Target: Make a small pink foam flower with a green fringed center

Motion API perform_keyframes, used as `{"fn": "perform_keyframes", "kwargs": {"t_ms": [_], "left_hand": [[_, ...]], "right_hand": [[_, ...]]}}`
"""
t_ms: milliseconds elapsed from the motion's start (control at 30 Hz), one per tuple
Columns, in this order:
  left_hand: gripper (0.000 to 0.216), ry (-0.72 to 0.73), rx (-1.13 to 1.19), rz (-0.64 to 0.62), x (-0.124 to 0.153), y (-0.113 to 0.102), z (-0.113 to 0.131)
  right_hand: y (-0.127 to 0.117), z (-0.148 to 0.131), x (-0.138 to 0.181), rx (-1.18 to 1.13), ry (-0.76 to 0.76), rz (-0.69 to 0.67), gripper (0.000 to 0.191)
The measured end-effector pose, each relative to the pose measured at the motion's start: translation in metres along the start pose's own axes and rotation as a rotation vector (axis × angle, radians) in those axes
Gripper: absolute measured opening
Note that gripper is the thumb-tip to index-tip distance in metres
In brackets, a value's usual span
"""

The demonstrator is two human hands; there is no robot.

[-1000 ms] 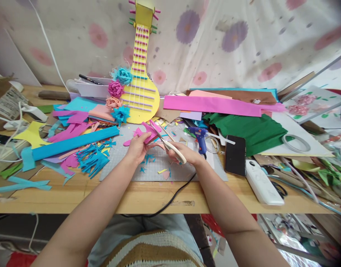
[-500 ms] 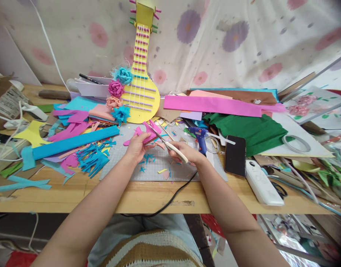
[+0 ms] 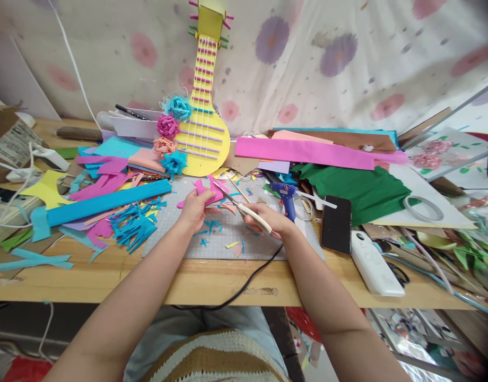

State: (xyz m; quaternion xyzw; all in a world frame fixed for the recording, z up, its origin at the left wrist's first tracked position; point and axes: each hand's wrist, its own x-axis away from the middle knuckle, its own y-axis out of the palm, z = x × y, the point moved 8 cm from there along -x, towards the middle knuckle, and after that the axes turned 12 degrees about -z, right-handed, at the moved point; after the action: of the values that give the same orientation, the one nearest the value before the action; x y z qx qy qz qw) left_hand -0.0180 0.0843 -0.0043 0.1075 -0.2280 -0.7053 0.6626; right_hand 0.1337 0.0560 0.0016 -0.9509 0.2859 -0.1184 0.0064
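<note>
Pinching the pink paper (image 3: 222,186) between thumb and fingers, the person's left hand (image 3: 194,211) has its grip closed above the grey mat (image 3: 168,233). The right hand (image 3: 275,218) has its grip wrapped around the scissors (image 3: 256,218), whose blades reach up-left over the paper; how far apart they stand is hard to tell. A clean cut probably calls for a taut sheet, short snips and the left hand clear of the blades — turning the paper, not the wrist. To the left lie a blue paper strip (image 3: 109,202) and blue fringed scraps (image 3: 134,229), with a yellow paper instrument (image 3: 206,124) behind. Across the tabletop (image 3: 148,281), a black cord (image 3: 247,285) runs toward the right wrist and could snag — the glue gun (image 3: 286,200) crowds that hand, a phone (image 3: 337,225) farther right.
</note>
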Motion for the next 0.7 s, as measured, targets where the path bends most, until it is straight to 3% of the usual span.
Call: {"fn": "perform_keyframes", "kwargs": {"t_ms": [467,700], "left_hand": [[0.014,-0.06,-0.174,-0.19,0.0,0.004,0.009],[0.018,-0.059,-0.287,-0.217,-0.003,-0.001,0.009]], "right_hand": [[-0.007,0.009,0.007,-0.031,0.099,-0.015,0.04],[-0.011,0.007,0.011,0.037,0.11,-0.041,0.035]]}}
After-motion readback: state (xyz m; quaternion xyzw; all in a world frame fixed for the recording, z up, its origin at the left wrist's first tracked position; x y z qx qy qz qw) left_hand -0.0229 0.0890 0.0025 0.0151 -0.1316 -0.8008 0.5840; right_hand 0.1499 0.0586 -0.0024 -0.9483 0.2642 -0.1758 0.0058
